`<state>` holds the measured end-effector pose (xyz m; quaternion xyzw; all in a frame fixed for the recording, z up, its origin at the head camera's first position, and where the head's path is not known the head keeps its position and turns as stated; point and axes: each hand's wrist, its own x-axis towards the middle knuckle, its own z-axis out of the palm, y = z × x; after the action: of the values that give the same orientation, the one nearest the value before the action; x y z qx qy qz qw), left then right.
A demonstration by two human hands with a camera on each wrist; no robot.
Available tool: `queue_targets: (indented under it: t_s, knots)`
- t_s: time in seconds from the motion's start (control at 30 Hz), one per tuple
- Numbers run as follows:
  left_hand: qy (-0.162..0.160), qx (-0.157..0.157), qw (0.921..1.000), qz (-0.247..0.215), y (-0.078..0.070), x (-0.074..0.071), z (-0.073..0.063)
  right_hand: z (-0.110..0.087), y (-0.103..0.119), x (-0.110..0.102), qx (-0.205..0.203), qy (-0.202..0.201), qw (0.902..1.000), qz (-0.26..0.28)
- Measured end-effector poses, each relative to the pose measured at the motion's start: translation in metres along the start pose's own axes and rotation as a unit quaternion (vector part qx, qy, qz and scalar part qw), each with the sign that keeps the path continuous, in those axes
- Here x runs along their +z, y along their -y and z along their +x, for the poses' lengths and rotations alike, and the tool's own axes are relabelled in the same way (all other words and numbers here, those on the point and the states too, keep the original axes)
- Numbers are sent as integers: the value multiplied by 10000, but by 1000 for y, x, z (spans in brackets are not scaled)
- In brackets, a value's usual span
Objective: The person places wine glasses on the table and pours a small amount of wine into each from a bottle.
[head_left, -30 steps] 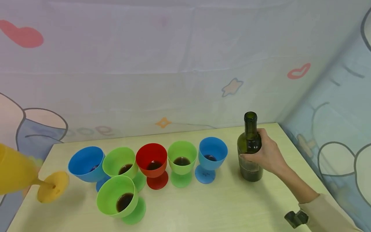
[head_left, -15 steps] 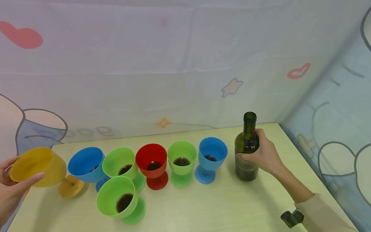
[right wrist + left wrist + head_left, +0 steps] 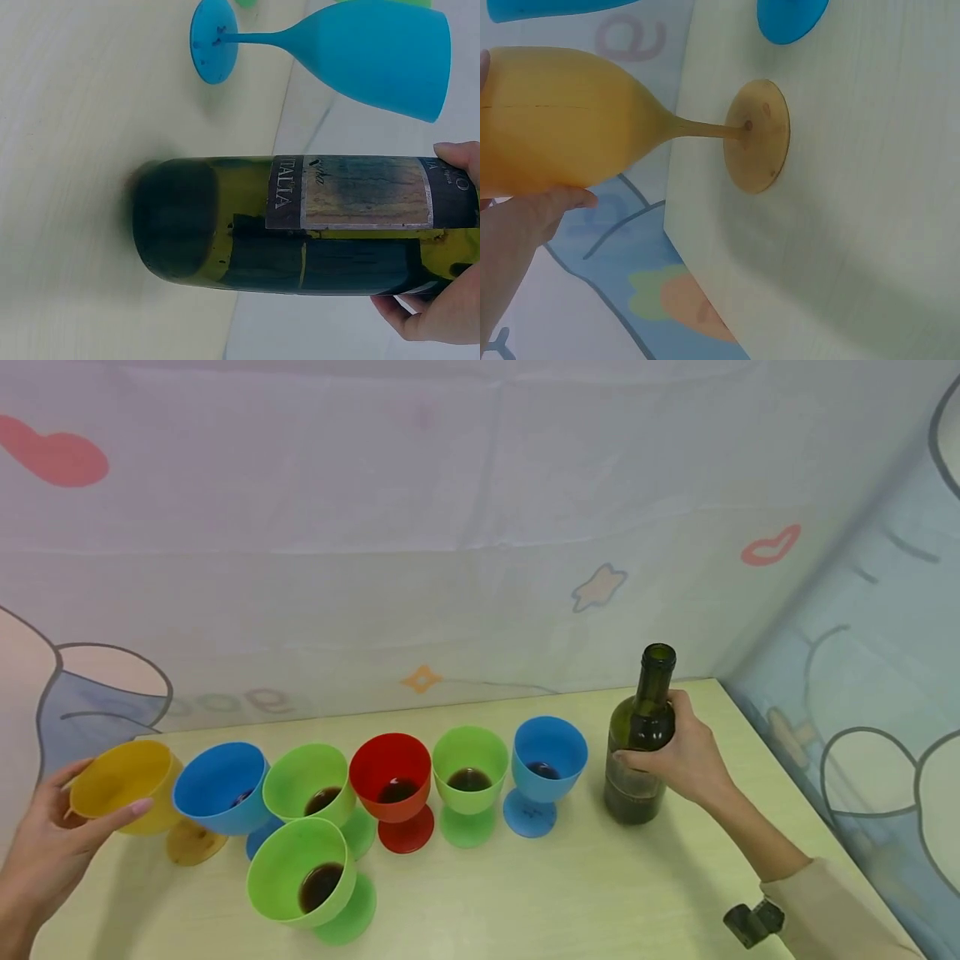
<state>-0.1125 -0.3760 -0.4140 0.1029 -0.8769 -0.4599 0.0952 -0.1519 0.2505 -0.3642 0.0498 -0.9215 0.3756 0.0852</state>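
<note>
My left hand (image 3: pixel 56 839) grips the bowl of a yellow goblet (image 3: pixel 127 781) at the left end of a row of goblets. In the left wrist view its round foot (image 3: pixel 759 139) is close over the table, beside the foot of a blue goblet. My right hand (image 3: pixel 690 756) wraps round a green glass wine bottle (image 3: pixel 633 797) right of the row. Dark liquid shows in its lower part, and the neck leans slightly right. The right wrist view shows the bottle's label (image 3: pixel 364 191) and its base close over the table.
Blue (image 3: pixel 221 789), light green (image 3: pixel 307 777), red (image 3: pixel 390 777), light green (image 3: pixel 471 760) and blue (image 3: pixel 551 756) goblets, with dark liquid inside, stand in a row. Another light green goblet (image 3: pixel 300 877) stands in front. A printed cloth (image 3: pixel 450 527) hangs behind the table (image 3: pixel 525 902).
My left hand has come into view, bringing the yellow goblet rightward from the left edge to beside the blue one. The bottle has shifted slightly left and its neck has tipped right.
</note>
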Motion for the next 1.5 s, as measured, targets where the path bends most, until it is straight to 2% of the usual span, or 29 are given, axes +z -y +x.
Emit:
queue_targets:
  t_s: [0.13, 0.3, 0.5, 0.6, 0.9, 0.93, 1.03, 1.17, 1.33, 1.43, 1.5]
  knots:
    - [119, 151, 9998, 65, -4, 1, -1, 4, 0, -1, 150, -37, 9998, 86]
    - [444, 415, 9981, 54, -7, -2, 0, 11, -1, 0, 342, -173, 9990, 230]
    - [663, 482, 9966, 59, -1, -8, 2, 23, -2, 7, 431, -356, 9974, 458]
    - [846, 553, 9948, -79, 1, -11, 4, 29, -2, 11, 449, -389, 9966, 570]
    - [1287, 553, 9899, -229, -5, -18, -1, 37, -5, 19, 599, -514, 9944, 709]
    - [1340, 597, 9889, -246, -4, -19, -1, 37, -6, 20, 619, -531, 9941, 715]
    - [1556, 684, 9825, -758, 1, -23, 1, 39, -7, 21, 661, -574, 9934, 743]
    - [1702, 737, 9772, -1037, 12, -26, 6, 41, -10, 21, 718, -613, 9923, 800]
    - [1707, 774, 9798, -699, 20, -27, 8, 43, -11, 22, 756, -599, 9915, 873]
    - [1786, 759, 9770, -882, 22, -27, 9, 45, -12, 22, 713, -545, 9918, 906]
    - [1845, 743, 9730, -1171, 23, -28, 10, 45, -12, 22, 676, -484, 9923, 920]
